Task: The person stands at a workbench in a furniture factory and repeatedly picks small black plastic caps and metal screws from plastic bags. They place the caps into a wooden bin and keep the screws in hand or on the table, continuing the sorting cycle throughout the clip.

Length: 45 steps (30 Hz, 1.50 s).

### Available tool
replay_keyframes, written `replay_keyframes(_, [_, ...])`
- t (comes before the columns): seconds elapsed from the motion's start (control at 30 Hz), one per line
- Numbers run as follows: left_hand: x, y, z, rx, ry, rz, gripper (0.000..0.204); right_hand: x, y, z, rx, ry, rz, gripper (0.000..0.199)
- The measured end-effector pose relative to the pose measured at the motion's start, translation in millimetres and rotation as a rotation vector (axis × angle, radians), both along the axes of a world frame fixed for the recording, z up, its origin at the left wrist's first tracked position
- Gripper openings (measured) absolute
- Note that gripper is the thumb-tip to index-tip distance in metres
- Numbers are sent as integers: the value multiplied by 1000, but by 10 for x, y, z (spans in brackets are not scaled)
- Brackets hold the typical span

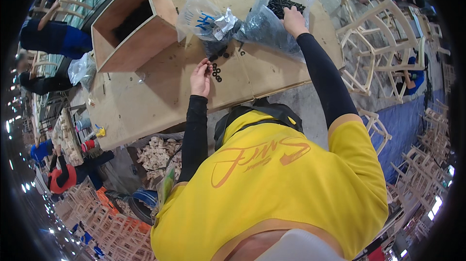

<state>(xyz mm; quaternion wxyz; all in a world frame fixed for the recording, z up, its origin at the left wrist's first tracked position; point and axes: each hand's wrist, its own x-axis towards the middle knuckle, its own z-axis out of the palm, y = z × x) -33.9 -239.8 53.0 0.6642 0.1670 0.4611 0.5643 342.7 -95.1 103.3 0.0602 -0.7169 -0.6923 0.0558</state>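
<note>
My left hand [200,78] is over the cardboard-covered table, its fingertips pinched together on a small black washer. Several loose black washers [216,72] lie just right of those fingertips. My right hand [294,21] reaches into the mouth of a clear plastic bag [264,30], its curled fingers down at a heap of long black screws [281,3]. What those fingertips hold is hidden. Between my hands and farther back stands another clear bag [198,16] with blue marks, holding small black pieces.
An open wooden box [141,45] with dark contents stands on the table's [160,101] left. Pale wooden chair frames [383,37] are stacked at right. Wood scraps [158,156] fill a container below the table. Co-workers [60,176] are at the left; others are at far right.
</note>
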Motion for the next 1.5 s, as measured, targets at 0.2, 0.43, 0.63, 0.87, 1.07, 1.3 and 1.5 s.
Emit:
replay_keyframes(0.2, [53,-116,370,-43,-232,-62,26,105,-36,28,76,53,158,38])
replay_keyframes(0.43, [184,-235,651,-22,-25,-134,24,293,-7,143,183,238,148,19])
replay_keyframes(0.63, [83,-259,586,-82,-3,-180,28,447,97,195,313,692,-127,22])
replay_keyframes(0.87, [197,-180,818,-84,-8,-175,29,424,40,41,-162,2265,-478,30])
replay_keyframes(1.07, [269,-111,989,-29,120,-232,18,231,-132,84,-199,2490,-453,28])
replay_keyframes(1.3, [283,-118,1031,41,233,-214,15,-207,-508,405,-292,2277,-269,23])
replay_keyframes(1.5, [380,-29,1147,155,388,-277,20,-581,-789,558,-327,2084,-170,28])
